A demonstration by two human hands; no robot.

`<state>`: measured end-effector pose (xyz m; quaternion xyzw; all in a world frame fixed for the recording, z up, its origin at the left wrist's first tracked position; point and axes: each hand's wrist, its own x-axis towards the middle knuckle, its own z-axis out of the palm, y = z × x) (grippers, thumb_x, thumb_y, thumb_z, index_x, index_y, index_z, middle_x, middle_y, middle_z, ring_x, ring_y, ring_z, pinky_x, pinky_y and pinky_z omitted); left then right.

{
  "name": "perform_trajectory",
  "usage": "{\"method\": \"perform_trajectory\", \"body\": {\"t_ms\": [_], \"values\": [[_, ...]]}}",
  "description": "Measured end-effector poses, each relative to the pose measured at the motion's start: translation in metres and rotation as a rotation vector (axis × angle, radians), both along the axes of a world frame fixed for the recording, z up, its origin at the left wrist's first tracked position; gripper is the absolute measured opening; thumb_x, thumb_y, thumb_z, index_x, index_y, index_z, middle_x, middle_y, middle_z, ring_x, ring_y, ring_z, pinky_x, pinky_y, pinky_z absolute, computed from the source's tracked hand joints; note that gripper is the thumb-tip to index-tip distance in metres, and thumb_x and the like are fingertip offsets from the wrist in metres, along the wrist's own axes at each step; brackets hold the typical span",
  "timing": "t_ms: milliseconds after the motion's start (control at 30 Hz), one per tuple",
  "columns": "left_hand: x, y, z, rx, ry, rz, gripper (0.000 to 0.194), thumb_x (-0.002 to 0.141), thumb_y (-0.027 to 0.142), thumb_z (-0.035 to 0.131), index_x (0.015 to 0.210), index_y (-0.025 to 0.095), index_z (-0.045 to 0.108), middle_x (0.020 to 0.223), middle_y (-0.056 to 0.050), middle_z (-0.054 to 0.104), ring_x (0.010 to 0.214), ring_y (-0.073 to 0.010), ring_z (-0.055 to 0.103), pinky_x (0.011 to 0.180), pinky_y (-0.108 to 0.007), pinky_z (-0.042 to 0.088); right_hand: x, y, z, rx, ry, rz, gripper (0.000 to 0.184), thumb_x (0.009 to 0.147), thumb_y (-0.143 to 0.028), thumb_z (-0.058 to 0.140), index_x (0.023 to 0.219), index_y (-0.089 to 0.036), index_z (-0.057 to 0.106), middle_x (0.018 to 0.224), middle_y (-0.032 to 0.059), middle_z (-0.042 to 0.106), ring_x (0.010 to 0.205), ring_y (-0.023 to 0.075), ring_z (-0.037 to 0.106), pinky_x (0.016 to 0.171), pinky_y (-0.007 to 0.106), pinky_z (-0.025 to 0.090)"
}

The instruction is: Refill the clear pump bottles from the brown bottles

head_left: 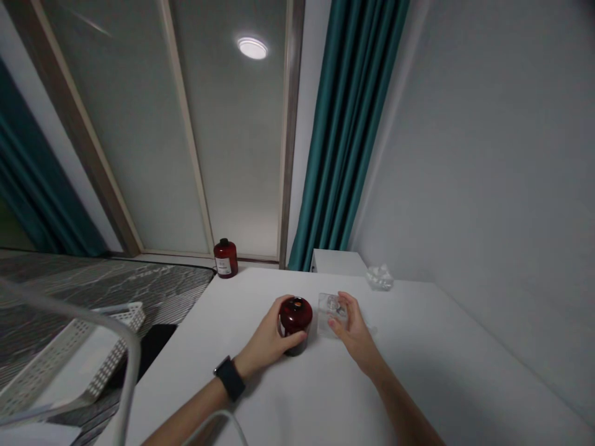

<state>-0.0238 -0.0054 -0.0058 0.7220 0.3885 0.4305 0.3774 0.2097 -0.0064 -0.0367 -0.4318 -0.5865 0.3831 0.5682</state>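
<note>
My left hand (273, 334), with a dark watch on its wrist, is wrapped round a round, dark red glossy bottle (296, 314) near the middle of the table. A small opening shows at the top of this bottle, and its lower part looks dark. To the right, my right hand (352, 331) has its thumb and fingers at the edge of a clear, squarish plastic piece (326, 317). This see-through piece stands just beside the bottle; its exact kind is hard to make out.
The white table (288, 402) bears another red bottle (225, 260) with a dark cap and white label at its far left corner. Crumpled clear plastic (380, 277) lies at the back right. A white basket (106, 353) and a pale curved tube (132, 371) are on the left.
</note>
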Motion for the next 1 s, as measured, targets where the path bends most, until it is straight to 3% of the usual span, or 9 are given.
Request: {"method": "perform_trajectory", "body": {"t_ms": [300, 433, 667, 1000], "values": [[-0.019, 0.033, 0.013, 0.109, 0.162, -0.195, 0.071, 0.076, 0.035, 0.076, 0.139, 0.023, 0.044, 0.138, -0.012, 0.049, 0.132, -0.0320, 0.044, 0.115, -0.051, 0.032, 0.002, 0.001, -0.005, -0.033, 0.016, 0.017, 0.062, 0.081, -0.043, 0.071, 0.132, -0.030, 0.037, 0.137, 0.0097, 0.048, 0.131, 0.0247, 0.049, 0.106, 0.044, 0.046], [-0.020, 0.033, 0.017, 0.080, 0.124, -0.176, 0.076, 0.073, 0.033, 0.078, 0.139, 0.023, 0.041, 0.136, -0.012, 0.047, 0.130, -0.0315, 0.045, 0.114, -0.052, 0.034, 0.002, 0.000, -0.003, -0.035, 0.015, -0.001, 0.063, 0.080, -0.042, 0.071, 0.132, -0.030, 0.037, 0.136, 0.0091, 0.049, 0.131, 0.0247, 0.049, 0.105, 0.043, 0.047], [-0.021, 0.025, 0.021, 0.129, 0.091, -0.142, 0.060, 0.076, 0.025, 0.071, 0.131, 0.022, 0.045, 0.131, -0.011, 0.046, 0.129, -0.0297, 0.044, 0.115, -0.052, 0.030, 0.001, -0.004, 0.002, -0.042, -0.018, -0.002, 0.063, 0.081, -0.043, 0.070, 0.133, -0.029, 0.037, 0.137, 0.0099, 0.049, 0.129, 0.0255, 0.051, 0.105, 0.043, 0.047], [-0.027, 0.035, 0.015, 0.048, 0.069, -0.316, 0.068, 0.081, 0.045, 0.069, 0.142, 0.027, 0.045, 0.138, -0.011, 0.043, 0.138, -0.0328, 0.037, 0.118, -0.057, 0.022, -0.001, 0.004, 0.012, -0.020, 0.050, -0.044, 0.062, 0.078, -0.042, 0.073, 0.129, -0.030, 0.039, 0.134, 0.0093, 0.050, 0.131, 0.0276, 0.048, 0.108, 0.049, 0.042]]}}
